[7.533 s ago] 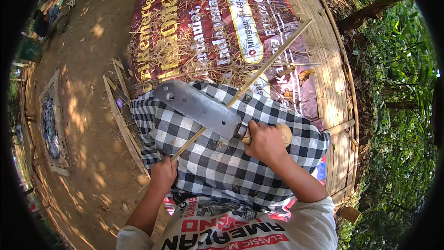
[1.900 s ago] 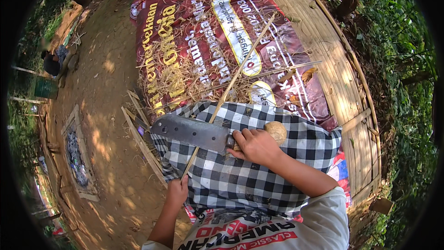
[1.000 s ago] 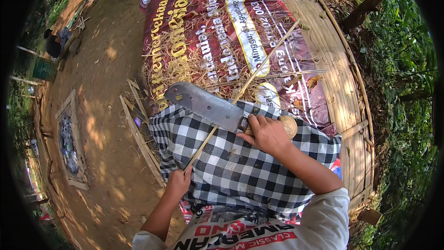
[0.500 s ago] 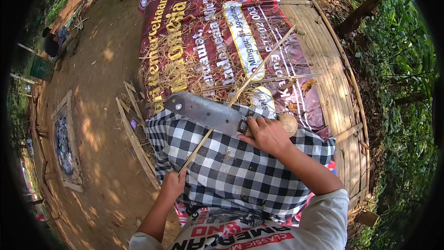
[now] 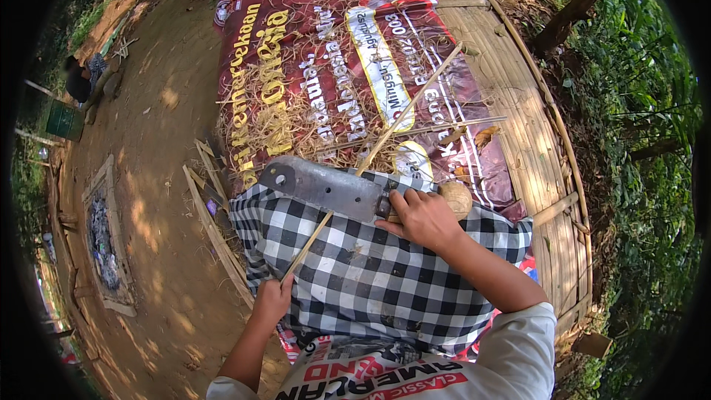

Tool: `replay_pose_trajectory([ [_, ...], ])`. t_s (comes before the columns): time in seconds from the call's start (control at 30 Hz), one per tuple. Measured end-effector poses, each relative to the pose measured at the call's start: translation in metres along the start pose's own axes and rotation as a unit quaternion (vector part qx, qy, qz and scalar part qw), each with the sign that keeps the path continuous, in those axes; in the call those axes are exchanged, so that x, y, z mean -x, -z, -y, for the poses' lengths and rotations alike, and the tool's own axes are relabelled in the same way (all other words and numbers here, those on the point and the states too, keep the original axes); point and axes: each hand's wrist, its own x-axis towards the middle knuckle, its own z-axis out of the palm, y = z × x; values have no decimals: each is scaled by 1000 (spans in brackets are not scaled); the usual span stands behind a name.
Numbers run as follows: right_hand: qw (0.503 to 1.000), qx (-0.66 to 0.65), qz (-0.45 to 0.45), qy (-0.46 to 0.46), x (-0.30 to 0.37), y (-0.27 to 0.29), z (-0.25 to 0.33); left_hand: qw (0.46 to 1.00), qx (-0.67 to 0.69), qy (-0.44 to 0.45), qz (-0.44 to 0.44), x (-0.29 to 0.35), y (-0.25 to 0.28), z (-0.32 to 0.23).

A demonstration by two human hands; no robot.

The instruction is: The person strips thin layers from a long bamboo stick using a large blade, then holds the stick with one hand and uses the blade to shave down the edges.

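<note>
My right hand (image 5: 426, 218) is wrapped round the wooden handle of a broad cleaver (image 5: 318, 189), whose rounded butt shows beyond my fingers. The dark blade lies across a thin bamboo strip (image 5: 409, 112), over my lap. My left hand (image 5: 273, 298) pinches the near end of this strip. From there it runs under the blade and up to the right, over the banner. A black-and-white checked cloth (image 5: 333, 259) covers my lap.
Curly shavings litter a red printed banner (image 5: 492, 170) on a bamboo-slat platform (image 5: 544, 141). Split bamboo pieces (image 5: 215, 233) lean at my left. A framed ash pit (image 5: 122, 304) lies in the dirt ground. Farther left, a person (image 5: 80, 81) sits near a green bin (image 5: 64, 120).
The view has shifted slightly, so most things sit a little to the left. Both hands keep their holds; the cleaver stays across the strip, almost unmoved relative to my lap.
</note>
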Motion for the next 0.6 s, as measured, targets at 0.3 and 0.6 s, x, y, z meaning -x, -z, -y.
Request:
replay_pose_trajectory([
  [0.3,990,63,1,-127,9,4,-82,999,-44,-8,17,-8,7,-5],
  [0.6,996,61,-48,-48,-1,-2,-77,1000,-18,-2,18,-3,5,3],
])
